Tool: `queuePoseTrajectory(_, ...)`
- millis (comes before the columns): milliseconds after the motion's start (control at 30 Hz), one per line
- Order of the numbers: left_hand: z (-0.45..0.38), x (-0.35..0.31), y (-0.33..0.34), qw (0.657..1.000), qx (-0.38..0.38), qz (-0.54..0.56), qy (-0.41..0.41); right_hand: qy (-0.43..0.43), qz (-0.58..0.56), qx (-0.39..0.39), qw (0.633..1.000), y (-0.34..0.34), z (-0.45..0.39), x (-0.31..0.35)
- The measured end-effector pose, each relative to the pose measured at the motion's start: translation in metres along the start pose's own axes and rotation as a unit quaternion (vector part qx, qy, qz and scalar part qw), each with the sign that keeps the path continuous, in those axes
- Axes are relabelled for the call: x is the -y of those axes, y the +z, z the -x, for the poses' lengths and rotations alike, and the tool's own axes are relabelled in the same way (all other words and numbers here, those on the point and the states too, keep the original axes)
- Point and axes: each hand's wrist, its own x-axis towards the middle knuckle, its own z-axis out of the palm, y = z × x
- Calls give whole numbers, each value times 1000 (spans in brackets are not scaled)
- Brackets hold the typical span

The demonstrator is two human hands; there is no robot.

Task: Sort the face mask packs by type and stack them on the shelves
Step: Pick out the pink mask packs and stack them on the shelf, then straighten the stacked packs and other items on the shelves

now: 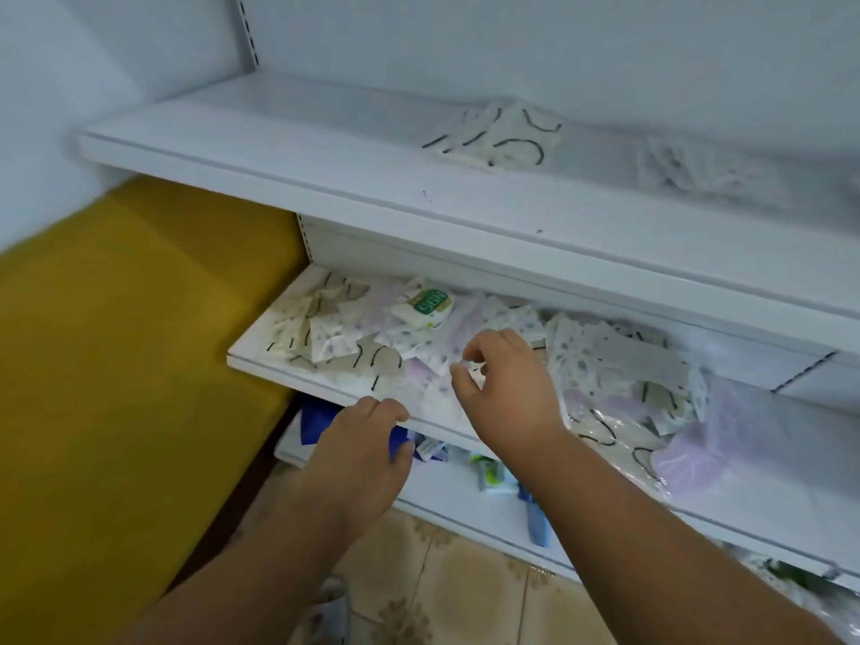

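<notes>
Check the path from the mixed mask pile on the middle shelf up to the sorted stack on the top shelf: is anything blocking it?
Nothing visible blocks it. The right hand is over the mixed pile, and the space up to the sorted stack on the top shelf is open; only that shelf's front lip must be cleared.

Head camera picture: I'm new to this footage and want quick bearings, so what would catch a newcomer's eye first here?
First, the messy heap of mask packs spread across the middle shelf, with the right hand over it, fingers pinching at a pack. The left hand hangs lower, in front of the shelf edge. Next, the upper shelf, nearly bare but for a small stack with black ear loops, and the yellow surface at left.
</notes>
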Motion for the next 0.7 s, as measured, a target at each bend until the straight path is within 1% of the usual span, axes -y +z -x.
queuePoseTrajectory(100, -42, 59, -4, 1000, 25, 2, 0, 58, -2, 17, 998, 61, -41, 13)
queuePoseTrajectory(167, -72, 92, -5, 999, 43, -20, 7, 137, -28, 40, 989, 95, -67, 15)
queuePoseTrajectory(233, -99, 117, -2, 997, 60, -37, 12, 206, -43, 62, 976, 123, -90, 9)
queuePoseTrajectory(367, -143, 150, 15, 994, 103, -35, -4, 305, -65, 92, 946, 174, -134, -20)
queuePoseTrajectory(433, -159, 164, 27, 991, 130, -36, -10, 362, -103, 105, 921, 202, -156, -40)
queuePoseTrajectory(467, -166, 170, 34, 989, 141, -37, -12, 402, -153, 103, 897, 215, -168, -49)
queuePoseTrajectory(500, -171, 176, 40, 988, 148, -37, -17, 443, -213, 94, 866, 228, -179, -58)
queuePoseTrajectory(533, -175, 182, 46, 988, 148, -36, -26, 483, -276, 78, 827, 239, -190, -65)
queuePoseTrajectory(600, -185, 190, 57, 988, 144, -30, -39, 555, -393, 21, 732, 257, -211, -80)
queuePoseTrajectory(633, -189, 193, 61, 988, 143, -25, -44, 575, -426, -3, 699, 264, -221, -85)
queuePoseTrajectory(667, -194, 195, 64, 989, 141, -20, -47, 579, -448, -25, 681, 273, -228, -94)
queuePoseTrajectory(700, -199, 198, 68, 989, 138, -16, -48, 573, -454, -28, 682, 280, -235, -102)
